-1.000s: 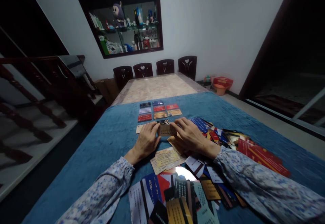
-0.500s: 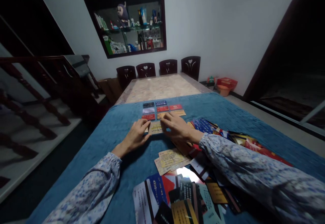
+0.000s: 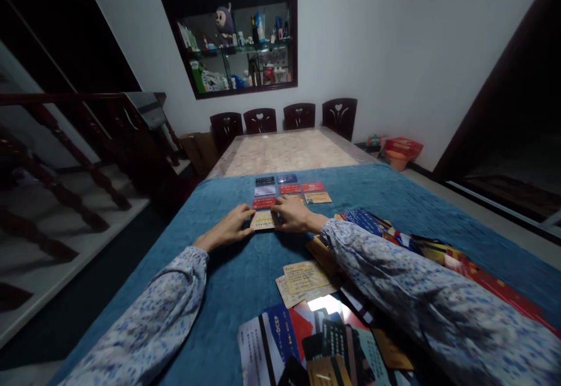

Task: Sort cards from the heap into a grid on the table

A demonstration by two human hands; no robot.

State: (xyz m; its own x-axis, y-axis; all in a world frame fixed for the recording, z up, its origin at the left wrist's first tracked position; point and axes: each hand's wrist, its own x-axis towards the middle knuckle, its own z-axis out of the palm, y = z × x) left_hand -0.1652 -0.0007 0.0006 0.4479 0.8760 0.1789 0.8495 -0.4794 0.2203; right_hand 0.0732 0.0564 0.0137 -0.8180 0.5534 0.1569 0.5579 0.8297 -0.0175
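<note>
Both hands are on one beige card (image 3: 262,220). My left hand (image 3: 228,229) has fingertips on its left end and my right hand (image 3: 293,215) on its right end, so it's gripped from both sides. The card is flat on the blue cloth (image 3: 197,257), or nearly flat. I can't tell if it's fully down.

Position: far from me, centre of the cloth, just near of the red card (image 3: 263,202) in the left column of the card grid (image 3: 289,188). The gap to the red card is small; touching or not, I can't tell. The grid is three columns of red, dark, pale and gold cards. My right hand overlaps the middle of its nearest row.

Other items:
- two beige cards (image 3: 304,278), overlapped, near and right of my hands
- near pile (image 3: 315,339), mixed cards at the bottom edge
- loose pile (image 3: 394,237), spread along the right under and beyond my right sleeve
- stone tabletop (image 3: 284,152) beyond the cloth, four chairs (image 3: 284,117) at its far end
- wall cabinet (image 3: 236,35) above them
</note>
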